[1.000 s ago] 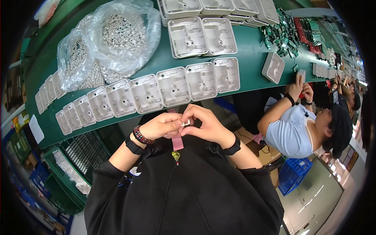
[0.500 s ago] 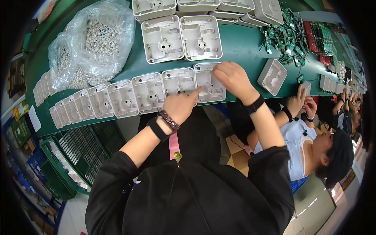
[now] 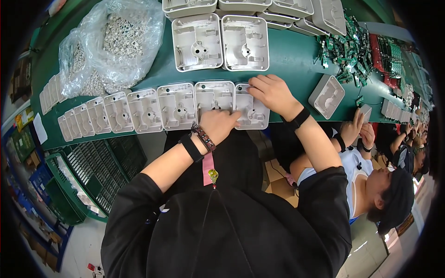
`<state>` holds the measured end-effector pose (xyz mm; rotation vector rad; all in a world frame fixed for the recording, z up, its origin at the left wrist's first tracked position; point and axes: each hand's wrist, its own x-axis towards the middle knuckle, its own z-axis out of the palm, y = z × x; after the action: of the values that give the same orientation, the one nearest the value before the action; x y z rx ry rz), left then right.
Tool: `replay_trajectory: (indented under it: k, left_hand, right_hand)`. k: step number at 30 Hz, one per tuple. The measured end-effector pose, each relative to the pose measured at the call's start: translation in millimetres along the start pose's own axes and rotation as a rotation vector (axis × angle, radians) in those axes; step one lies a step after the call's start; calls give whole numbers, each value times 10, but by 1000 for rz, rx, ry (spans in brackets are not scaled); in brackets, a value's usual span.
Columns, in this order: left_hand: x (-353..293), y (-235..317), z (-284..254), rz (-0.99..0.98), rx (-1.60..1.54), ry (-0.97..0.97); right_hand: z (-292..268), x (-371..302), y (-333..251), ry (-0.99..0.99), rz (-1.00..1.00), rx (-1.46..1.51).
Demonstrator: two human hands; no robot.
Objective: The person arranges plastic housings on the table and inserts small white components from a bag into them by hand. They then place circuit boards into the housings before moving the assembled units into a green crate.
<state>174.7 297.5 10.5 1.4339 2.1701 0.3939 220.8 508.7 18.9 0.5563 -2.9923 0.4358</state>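
Wearer: loose black top [image 3: 250,231], sleeves ending near the elbow; small white-and-blue mark [image 3: 164,209] on left side. Left hand [image 3: 218,124] bare, with dark red-and-black bracelet [image 3: 204,139] and broad black wristband [image 3: 191,147]. Right hand [image 3: 274,96] bare, with similar black band [image 3: 297,119]. Thin dark cord [image 3: 205,222], yellow-green pendant [image 3: 213,176], flat pink strip [image 3: 208,167].

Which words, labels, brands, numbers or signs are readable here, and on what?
None can be read.
Right-end pale housing in the near row: any markings too small.
Black top: small white-and-blue mark, too small.
White sheet, left: nothing legible.
Yellow package, far left: too blurred.
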Motion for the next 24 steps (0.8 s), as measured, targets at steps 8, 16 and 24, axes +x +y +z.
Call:
replay_trajectory:
  k: [8,16,24]
  left_hand:
    - [24,7,-44,-25,3,-43]
    - [29,19,-39,-56,-47,-27]
    - [37,11,12,-56,-34,-11]
  right_hand:
    - [129,203,113,-97,-239,-6]
    - [45,104,78,-105,-128,52]
    - [39,-2,-96,-203,220,193]
